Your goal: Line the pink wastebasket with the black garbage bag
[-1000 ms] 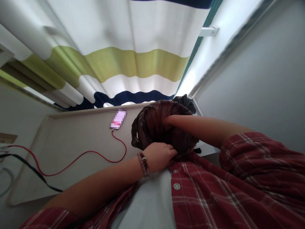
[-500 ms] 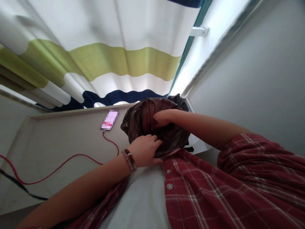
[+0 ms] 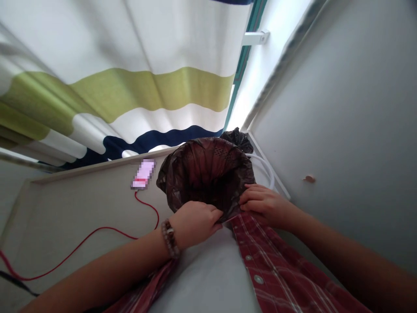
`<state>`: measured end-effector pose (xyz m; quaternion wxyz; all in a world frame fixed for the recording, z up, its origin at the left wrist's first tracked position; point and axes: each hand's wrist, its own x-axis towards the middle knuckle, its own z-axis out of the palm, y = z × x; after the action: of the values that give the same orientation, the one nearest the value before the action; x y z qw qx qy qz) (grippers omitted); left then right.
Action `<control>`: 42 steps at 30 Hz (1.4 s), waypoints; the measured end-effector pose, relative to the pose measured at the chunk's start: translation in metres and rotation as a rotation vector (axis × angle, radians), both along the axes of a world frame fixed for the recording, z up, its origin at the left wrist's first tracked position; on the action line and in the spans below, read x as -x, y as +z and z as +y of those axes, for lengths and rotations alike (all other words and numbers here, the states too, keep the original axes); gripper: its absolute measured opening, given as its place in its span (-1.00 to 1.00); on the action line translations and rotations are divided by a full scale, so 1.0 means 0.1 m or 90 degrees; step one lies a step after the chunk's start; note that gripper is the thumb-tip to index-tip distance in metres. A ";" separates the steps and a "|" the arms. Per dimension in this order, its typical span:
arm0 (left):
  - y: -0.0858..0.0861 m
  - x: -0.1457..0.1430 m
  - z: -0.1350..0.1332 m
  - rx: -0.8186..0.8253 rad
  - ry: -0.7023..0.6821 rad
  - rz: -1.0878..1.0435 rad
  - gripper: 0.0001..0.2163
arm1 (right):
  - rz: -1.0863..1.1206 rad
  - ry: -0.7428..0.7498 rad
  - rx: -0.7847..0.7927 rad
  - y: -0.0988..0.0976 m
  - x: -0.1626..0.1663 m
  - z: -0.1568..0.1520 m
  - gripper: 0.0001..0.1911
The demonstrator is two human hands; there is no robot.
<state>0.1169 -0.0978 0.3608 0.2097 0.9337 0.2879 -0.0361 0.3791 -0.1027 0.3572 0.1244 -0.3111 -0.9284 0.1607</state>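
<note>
A dark, see-through garbage bag (image 3: 171, 174) lines a round reddish trash can and is folded out over its rim. Small holes in the can's wall show faintly through the film. At the near rim my left hand (image 3: 195, 222), with beaded bracelets on its wrist, is closed on the bag's edge, thumb outside and fingers inside. My right hand (image 3: 265, 204) grips the bag at the right side of the rim, its fingers bent over the edge. The can's mouth faces me and its inside is dark. Its bottom is hidden.
Left of the can, a phone (image 3: 143, 174) with a blurred screen lies on the pale ledge (image 3: 81, 195), a red cable (image 3: 104, 227) running from it. Behind hangs a striped curtain (image 3: 146, 91). A white wall (image 3: 352, 108) stands close on the right, near a white curved tube (image 3: 269, 167).
My right hand has come out of the can's inside and now holds the bag at the right rim. My left hand stays on the near rim. The view has shifted slightly.
</note>
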 end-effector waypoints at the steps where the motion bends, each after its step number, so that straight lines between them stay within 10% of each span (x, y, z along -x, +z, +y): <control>1: -0.01 0.01 0.00 0.000 -0.003 -0.002 -0.77 | 0.033 -0.009 -0.013 -0.05 -0.03 -0.04 -0.87; 19: 0.09 -0.05 -0.05 -0.035 0.056 0.052 -0.59 | 0.167 -0.118 -0.084 -0.09 -0.14 0.01 -0.94; 25: 0.16 0.04 0.00 0.002 0.027 0.053 -0.50 | 0.173 -0.342 -0.131 -0.14 -0.09 0.35 -0.38; 33: 0.06 0.05 -0.03 0.004 0.008 0.111 -0.58 | 0.331 -0.415 0.246 -0.63 -0.15 0.66 -0.34; 42: 0.01 0.07 -0.04 0.005 -0.001 0.118 -0.60 | 0.385 -0.399 0.285 -0.66 -0.02 0.81 -0.34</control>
<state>0.1099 -0.1018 0.3618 0.1858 0.9259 0.3050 -0.1235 0.3814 -0.0214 0.2912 0.3607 -0.5342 -0.6551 0.3943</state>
